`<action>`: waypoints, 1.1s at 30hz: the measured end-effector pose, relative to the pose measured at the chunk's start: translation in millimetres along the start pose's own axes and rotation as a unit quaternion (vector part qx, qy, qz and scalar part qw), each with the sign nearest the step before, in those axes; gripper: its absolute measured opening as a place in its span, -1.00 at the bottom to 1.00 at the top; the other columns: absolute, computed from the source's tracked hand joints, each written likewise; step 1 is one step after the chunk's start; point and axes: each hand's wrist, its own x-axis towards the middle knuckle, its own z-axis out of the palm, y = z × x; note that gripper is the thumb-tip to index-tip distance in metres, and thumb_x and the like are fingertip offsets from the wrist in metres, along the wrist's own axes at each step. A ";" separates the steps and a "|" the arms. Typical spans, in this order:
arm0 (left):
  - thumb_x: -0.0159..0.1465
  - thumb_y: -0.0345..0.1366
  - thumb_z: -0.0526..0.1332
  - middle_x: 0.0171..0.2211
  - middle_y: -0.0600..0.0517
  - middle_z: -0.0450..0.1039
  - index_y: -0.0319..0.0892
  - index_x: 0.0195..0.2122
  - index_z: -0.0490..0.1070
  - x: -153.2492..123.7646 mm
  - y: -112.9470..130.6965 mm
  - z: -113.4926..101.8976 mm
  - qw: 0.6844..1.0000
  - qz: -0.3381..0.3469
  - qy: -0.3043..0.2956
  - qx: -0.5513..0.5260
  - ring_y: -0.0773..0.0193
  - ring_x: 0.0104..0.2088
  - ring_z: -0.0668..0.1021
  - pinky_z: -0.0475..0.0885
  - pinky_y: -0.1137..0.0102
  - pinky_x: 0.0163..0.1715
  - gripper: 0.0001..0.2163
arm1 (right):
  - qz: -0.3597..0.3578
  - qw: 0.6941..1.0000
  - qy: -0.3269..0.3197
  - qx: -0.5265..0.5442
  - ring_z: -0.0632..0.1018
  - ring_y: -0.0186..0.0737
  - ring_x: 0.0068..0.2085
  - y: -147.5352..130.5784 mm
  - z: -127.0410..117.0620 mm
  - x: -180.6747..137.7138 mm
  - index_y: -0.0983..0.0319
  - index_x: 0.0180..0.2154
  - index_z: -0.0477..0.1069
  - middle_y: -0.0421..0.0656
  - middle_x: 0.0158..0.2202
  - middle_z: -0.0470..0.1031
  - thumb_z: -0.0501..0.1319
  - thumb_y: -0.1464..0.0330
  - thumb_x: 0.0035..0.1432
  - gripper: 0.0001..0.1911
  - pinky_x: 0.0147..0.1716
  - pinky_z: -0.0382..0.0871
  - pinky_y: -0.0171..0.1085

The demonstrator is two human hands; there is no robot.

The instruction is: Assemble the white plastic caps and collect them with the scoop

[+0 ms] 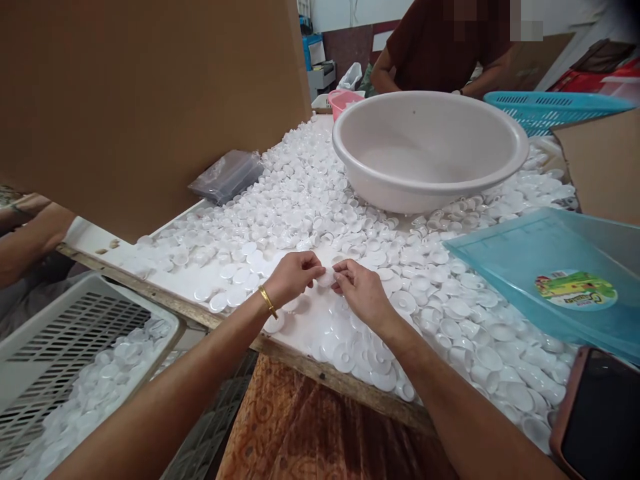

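Over the near part of the table, my left hand (295, 277) and my right hand (363, 290) meet at a small round white plastic piece (327, 277). Fingertips of both hands pinch it from opposite sides, so it is partly covered. Around and below them lie a great many similar white plastic pieces (345, 353), some flat like discs, others cupped like small lids. A gold bracelet (268, 302) circles my left wrist.
A big white basin (430, 190) stands on the pieces. At right are a blue translucent bin (505, 267) and a phone (600, 420). A crate (175, 320) with white pieces sits lower left. Tall cardboard (150, 100) blocks the left. A person (450, 47) is opposite; another's arm (40, 237) shows left.
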 end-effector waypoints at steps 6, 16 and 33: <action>0.11 -0.47 0.15 -0.77 0.14 0.28 -0.26 -0.57 0.26 13.2 -5.4 2.9 0.989 -0.128 -0.021 -0.073 0.45 -0.75 0.33 0.27 0.54 -0.72 -0.87 | -0.113 0.957 0.035 -0.265 0.46 -0.26 -0.20 -2.5 -0.2 -5.4 0.27 -0.18 0.39 -0.09 -0.21 0.47 0.04 0.47 0.16 -0.78 -0.19 0.30 -0.30; 0.13 -0.48 0.15 -0.78 0.12 0.31 -0.25 -0.53 0.24 12.7 -7.2 9.2 0.985 -0.144 -0.027 -0.094 0.34 -0.72 0.43 0.40 0.45 -0.67 -0.88 | -0.166 0.866 -0.034 -0.470 0.40 -0.25 -0.24 -4.1 4.1 -10.5 0.19 -0.21 0.42 -0.15 -0.21 0.47 -0.02 0.41 0.23 -0.75 -0.27 0.21 -0.28; -0.05 -0.19 0.35 -0.77 0.09 0.30 -0.24 -0.66 0.26 44.0 -0.2 -19.6 0.939 -0.209 -0.274 -0.003 0.36 -0.72 0.40 0.37 0.48 -0.71 -0.69 | -0.174 0.824 -0.080 -0.533 0.40 -0.01 -0.09 -15.1 25.4 -21.7 0.52 0.00 0.31 0.21 0.04 0.31 0.00 0.60 0.05 -0.56 -0.20 0.34 -0.14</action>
